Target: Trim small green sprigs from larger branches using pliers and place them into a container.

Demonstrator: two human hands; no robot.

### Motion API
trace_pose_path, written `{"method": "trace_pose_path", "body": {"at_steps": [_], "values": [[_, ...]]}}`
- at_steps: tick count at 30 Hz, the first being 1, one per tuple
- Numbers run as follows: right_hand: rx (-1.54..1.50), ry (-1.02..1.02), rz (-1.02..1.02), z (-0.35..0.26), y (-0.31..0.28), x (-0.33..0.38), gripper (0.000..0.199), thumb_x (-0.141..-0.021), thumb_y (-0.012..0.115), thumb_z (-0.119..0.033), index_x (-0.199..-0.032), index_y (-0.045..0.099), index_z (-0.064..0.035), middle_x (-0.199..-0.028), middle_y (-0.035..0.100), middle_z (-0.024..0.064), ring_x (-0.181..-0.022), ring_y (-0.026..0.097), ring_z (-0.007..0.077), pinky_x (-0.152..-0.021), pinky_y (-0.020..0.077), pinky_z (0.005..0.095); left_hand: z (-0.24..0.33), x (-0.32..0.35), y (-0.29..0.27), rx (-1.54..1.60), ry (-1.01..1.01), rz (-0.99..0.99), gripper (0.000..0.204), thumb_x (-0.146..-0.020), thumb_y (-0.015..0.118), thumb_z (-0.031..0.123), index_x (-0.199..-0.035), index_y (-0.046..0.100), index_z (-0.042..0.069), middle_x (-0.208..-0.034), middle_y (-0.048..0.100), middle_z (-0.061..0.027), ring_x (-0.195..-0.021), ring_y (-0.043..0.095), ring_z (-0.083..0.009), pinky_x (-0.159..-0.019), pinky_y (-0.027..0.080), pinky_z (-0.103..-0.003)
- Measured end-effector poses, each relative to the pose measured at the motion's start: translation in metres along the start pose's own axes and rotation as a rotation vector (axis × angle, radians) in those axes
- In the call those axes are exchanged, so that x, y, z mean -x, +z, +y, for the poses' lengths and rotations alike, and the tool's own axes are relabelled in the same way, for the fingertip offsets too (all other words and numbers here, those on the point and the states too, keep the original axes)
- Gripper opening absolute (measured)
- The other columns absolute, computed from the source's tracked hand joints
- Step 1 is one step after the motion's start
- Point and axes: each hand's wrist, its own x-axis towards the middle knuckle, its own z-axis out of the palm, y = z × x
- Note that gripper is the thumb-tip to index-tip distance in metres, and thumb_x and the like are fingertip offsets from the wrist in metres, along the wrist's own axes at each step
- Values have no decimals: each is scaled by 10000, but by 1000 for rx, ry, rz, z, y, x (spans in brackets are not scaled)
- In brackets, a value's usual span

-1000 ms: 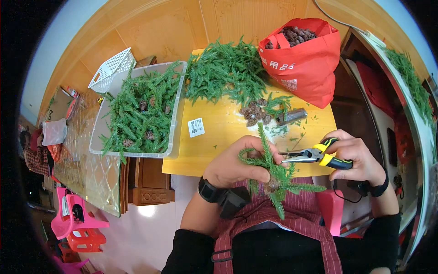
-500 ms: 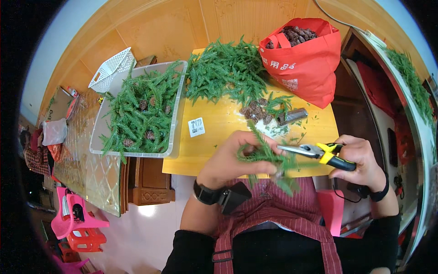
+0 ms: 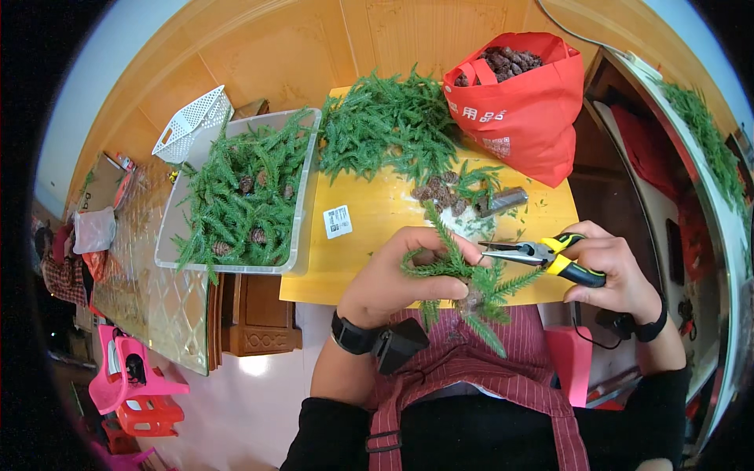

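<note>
Between the thumb and fingers of my left hand (image 3: 408, 271) is a green pine sprig (image 3: 496, 292), with a brown pine cone partly visible at its middle. My right hand (image 3: 616, 267) grips yellow-and-black needle-nose pliers (image 3: 538, 253). The pliers' tips reach to my left fingertips beside the sprig, their jaws a little apart. A thin dark wire end seems to show by the tips. Just beyond my hands, loose pine cones (image 3: 433, 191) and a small sprig (image 3: 477, 179) lie beside white powder (image 3: 471, 225) on the yellow table (image 3: 330, 271).
A clear plastic bin (image 3: 302, 228) of sprigs and cones stands at the left. A pile of green sprigs (image 3: 389, 118) covers the table's far side. The red bag (image 3: 522, 110) at the far right holds pine cones. A dark cylinder (image 3: 505, 201) and white label (image 3: 338, 222) lie nearer.
The sprig, blurred before, is now steady and its branches show clearly. The pliers' handles have spread and their jaws have parted slightly near my left fingertips.
</note>
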Motion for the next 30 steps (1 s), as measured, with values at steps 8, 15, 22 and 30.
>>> {"method": "trace_pose_path", "body": {"at_steps": [8,15,22,30], "values": [[-126,-22,-4,11,3,-3,376,-620,775,-335,-691,589,-16,-774,595,92,-880,539,303,-774,422,379,-30,-1,6,546,107,-132,523,-594,760,36,-1052,513,-14,-969,598,-162,-918,582,-255,-824,471,-383],[-124,-62,7,10,6,-7,305,-607,789,-250,-705,601,-30,-677,593,64,-736,570,271,-687,462,345,-30,2,5,599,44,-155,586,-620,734,-17,-1133,450,-12,-965,592,-159,-935,579,-280,-814,479,-415],[189,88,55,-6,7,1,291,-668,750,-247,-652,557,-30,-576,505,84,-570,511,282,-558,431,307,-4,-11,14,-253,113,162,207,-718,682,9,-918,632,-12,-947,639,-89,-856,603,-158,-770,471,-283],[-483,423,-62,-4,17,7,346,-765,661,-313,-874,640,14,-848,641,84,-825,599,173,-735,450,274,-4,-7,16,-288,126,97,287,-748,672,47,-1022,608,-10,-924,647,-73,-838,578,-90,-734,470,-251]]}}
